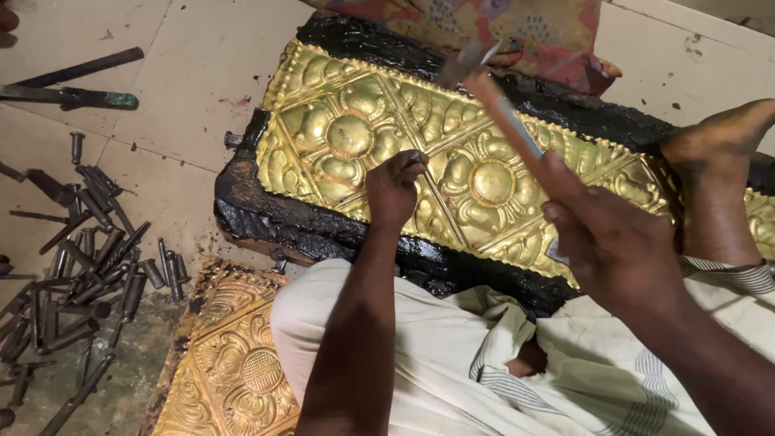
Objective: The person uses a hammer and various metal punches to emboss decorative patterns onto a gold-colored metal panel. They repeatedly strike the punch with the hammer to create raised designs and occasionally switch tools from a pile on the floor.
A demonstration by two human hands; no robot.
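Gripping a hammer (500,105) by its wooden handle, the right hand (605,242) is closed tight around the lower end, and the blurred head hangs above the far edge of the brass sheet (476,178). That sheet, embossed with round flowers and diagonal ribs, lies bedded in a black pitch block (266,218) on the tiled floor (194,64).

The left hand (394,190) is curled into a fist on the sheet, near its middle, between the two big flowers. It pinches a small punch (416,159), of which only the top end shows above the fingers; the tip is hidden, so contact with the metal cannot be told for sure.

The person's bare foot (714,173) rests on the right part of the sheet, beyond the hammer hand. A pale striped cloth (452,355) covers the lap on the near side of the block.

Left of the sheet, a heap of dark steel punches (89,266) is scattered on the floor, well apart from the block. Farther off to the left, near the far edge, lie two long dark tools (77,85), one with a green end.

A second embossed sheet (230,363) lies on the near left side of the block, partly under the cloth. Behind the block sits a patterned red and yellow cushion (500,28).
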